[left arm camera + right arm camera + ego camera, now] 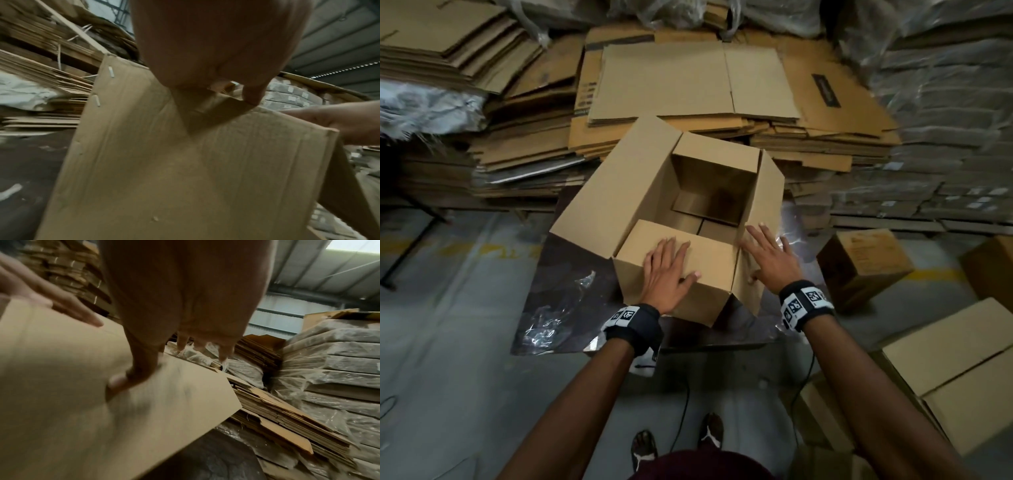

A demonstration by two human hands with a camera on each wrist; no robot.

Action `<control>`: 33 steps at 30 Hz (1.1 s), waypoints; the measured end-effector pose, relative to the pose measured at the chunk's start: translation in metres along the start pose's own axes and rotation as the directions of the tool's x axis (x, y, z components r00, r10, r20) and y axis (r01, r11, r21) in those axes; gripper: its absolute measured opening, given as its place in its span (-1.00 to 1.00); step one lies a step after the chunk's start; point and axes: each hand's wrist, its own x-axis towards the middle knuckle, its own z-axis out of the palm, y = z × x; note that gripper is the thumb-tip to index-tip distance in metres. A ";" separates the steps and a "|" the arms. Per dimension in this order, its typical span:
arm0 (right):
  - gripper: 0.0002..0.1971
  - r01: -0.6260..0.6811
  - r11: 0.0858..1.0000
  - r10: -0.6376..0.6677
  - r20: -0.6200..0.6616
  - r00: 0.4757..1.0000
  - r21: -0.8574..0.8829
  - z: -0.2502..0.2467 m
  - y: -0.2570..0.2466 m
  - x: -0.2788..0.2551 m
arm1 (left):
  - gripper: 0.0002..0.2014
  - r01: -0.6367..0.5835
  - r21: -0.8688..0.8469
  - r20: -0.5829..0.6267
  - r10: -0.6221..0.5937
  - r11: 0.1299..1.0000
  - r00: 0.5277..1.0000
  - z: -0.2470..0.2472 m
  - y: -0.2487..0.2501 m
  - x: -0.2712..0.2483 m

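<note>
From the head view, my left grip [667, 270] and right grip [770, 260] press flat, fingers spread, on the brown cardboard box [619, 192]. Only the left wrist view shows its pale staples [111, 72].

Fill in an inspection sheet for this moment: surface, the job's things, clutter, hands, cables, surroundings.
Surface: dark tabletop, carrying the box.
Job's things: open brown cardboard box; its near flap is folded inward, the other flaps are still up.
Clutter: crumpled clear plastic film on the tabletop.
Hands: left hand lies flat on the near flap; right hand, fingers spread, touches the right flap.
Cables: thin black cable on the floor by the feet.
Surroundings: stacks of flattened cardboard sheets, plastic-wrapped bundles, assembled cardboard boxes at right.
</note>
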 end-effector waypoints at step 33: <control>-0.56 -0.161 0.940 0.234 -0.226 0.946 0.301 0.018 -0.094 0.039 | -0.45 -0.089 0.326 0.159 0.038 0.941 0.986 -0.058 -0.025 0.059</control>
